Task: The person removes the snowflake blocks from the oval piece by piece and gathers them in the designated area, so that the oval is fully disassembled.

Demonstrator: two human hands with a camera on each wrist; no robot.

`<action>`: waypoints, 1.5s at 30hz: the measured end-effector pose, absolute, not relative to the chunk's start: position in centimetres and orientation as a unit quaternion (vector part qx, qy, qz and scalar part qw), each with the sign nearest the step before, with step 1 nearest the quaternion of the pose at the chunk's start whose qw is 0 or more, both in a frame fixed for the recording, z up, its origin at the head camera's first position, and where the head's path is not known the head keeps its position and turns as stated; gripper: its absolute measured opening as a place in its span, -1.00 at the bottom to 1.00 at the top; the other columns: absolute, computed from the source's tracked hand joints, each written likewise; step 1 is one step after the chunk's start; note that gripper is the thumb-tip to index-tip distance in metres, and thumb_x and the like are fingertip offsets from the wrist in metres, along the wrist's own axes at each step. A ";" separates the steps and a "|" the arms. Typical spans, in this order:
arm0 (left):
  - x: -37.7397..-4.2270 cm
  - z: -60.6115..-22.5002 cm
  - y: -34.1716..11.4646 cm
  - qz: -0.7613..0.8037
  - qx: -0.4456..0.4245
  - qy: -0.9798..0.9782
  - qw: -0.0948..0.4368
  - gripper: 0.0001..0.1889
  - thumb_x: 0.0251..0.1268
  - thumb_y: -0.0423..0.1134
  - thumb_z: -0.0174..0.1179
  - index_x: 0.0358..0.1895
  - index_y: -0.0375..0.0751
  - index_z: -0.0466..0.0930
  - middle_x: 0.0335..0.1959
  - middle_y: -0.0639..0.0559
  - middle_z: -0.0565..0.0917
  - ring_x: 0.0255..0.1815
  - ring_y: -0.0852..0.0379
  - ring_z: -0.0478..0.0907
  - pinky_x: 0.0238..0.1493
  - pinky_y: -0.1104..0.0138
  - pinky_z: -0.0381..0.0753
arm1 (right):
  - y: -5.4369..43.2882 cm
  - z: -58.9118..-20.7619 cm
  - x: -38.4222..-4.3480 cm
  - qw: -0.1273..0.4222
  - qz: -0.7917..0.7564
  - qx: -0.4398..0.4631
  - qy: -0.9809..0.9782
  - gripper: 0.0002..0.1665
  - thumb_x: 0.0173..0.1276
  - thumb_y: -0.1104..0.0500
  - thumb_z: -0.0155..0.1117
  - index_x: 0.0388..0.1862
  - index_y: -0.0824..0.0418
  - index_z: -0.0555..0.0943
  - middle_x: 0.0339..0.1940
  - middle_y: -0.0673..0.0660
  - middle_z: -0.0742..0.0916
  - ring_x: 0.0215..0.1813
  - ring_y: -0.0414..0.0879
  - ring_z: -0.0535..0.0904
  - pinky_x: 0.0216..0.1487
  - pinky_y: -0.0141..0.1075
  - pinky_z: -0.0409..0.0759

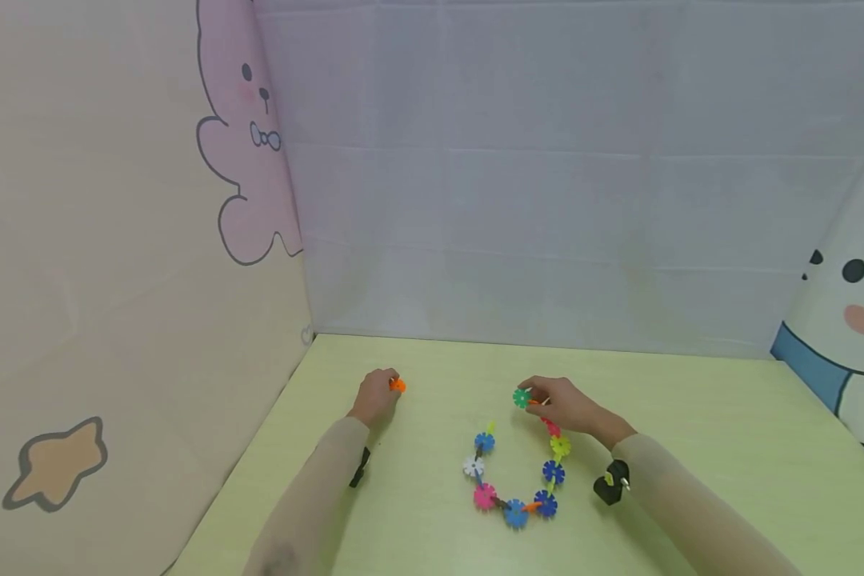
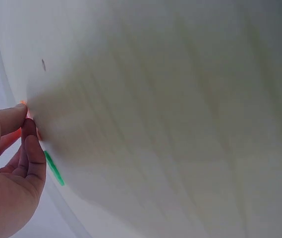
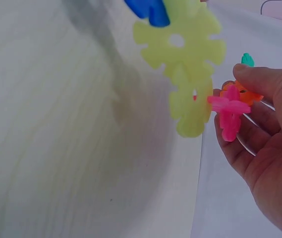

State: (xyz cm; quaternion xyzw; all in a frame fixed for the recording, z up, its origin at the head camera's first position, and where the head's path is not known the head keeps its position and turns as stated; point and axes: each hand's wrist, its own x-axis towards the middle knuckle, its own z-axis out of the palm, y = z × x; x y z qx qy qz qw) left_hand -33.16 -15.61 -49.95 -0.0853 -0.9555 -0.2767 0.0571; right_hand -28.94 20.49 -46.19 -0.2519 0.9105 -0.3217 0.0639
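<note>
An orange notched disc [image 1: 398, 386] is pinched between the thumb and fingers of my left hand [image 1: 376, 398], over the left part of the table. In the left wrist view the left hand [image 2: 14, 163] hides most of that disc, and a green piece shows edge-on beyond. My right hand [image 1: 563, 402] grips an orange disc [image 3: 245, 94] at the upper right end of a curved chain of interlocked discs. A green disc [image 1: 522, 398] sticks out past its fingertips. Below the hand hang a pink disc [image 3: 229, 110] and yellow discs [image 3: 178, 42].
The chain bends in an open loop, with a blue disc [image 1: 516, 514] at its bottom and a white disc [image 1: 474, 466] on its left side. A pale yellow table [image 1: 418, 456] meets a plain cloth backdrop [image 1: 547, 200] behind and a printed cloth [image 1: 137, 280] on the left.
</note>
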 end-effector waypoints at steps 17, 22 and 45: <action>-32.5 -48.9 -13.6 -0.321 -0.113 -0.939 0.057 -0.88 0.23 -0.37 0.19 -0.20 -0.33 0.58 -0.28 -0.10 0.59 -0.23 -0.03 0.52 -0.14 0.15 0.52 | 20.5 -46.0 -28.9 0.053 -0.318 -0.283 0.903 -0.55 0.32 0.22 0.24 0.20 0.21 0.49 -0.18 0.10 0.66 -0.28 -0.15 0.56 -0.33 -0.36 0.56; -32.0 -48.7 -11.7 -0.332 -0.147 -0.931 0.041 -0.92 0.29 -0.29 0.17 -0.27 -0.23 0.59 -0.35 0.03 0.61 -0.30 0.10 0.53 -0.25 0.26 0.52 | 20.3 -46.0 -29.0 0.046 -0.316 -0.281 0.905 -0.52 0.32 0.19 0.26 0.21 0.22 0.47 -0.19 0.07 0.65 -0.25 -0.13 0.56 -0.30 -0.33 0.56; -29.5 -47.4 -4.3 -0.419 -0.191 -0.887 -0.036 -0.90 0.28 -0.23 0.18 -0.30 -0.16 0.63 -0.38 0.12 0.63 -0.42 0.24 0.52 -0.43 0.40 0.51 | 19.6 -46.1 -29.2 0.040 -0.358 -0.217 0.907 -0.75 0.21 0.26 0.36 -0.22 0.18 0.46 -0.28 0.03 0.66 -0.20 -0.09 0.59 -0.17 -0.21 0.60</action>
